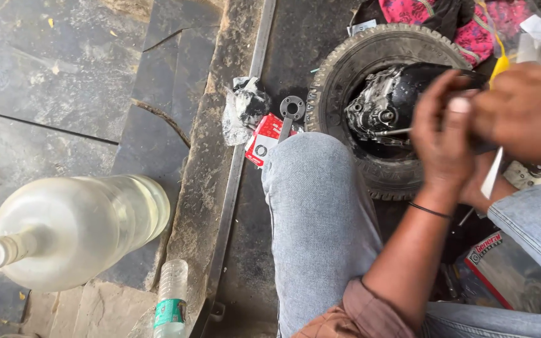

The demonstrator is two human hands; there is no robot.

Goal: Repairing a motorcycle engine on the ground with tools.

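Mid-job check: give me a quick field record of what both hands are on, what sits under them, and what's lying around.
left hand: closed around a thin metal tool, tip at the black engine part
right hand: against the left hand, blurred; grip unclear
support: engine part rests inside a tyre on the ground
near the knee: red-and-white box, crumpled plastic bag
far left: large clear bottle, small plastic bottle

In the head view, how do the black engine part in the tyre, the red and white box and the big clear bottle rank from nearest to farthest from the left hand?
From the left hand:
1. Black engine part, just left of it, inside the tyre.
2. Red and white box, farther left, beyond the knee.
3. Big clear bottle, far left, on the stone floor.
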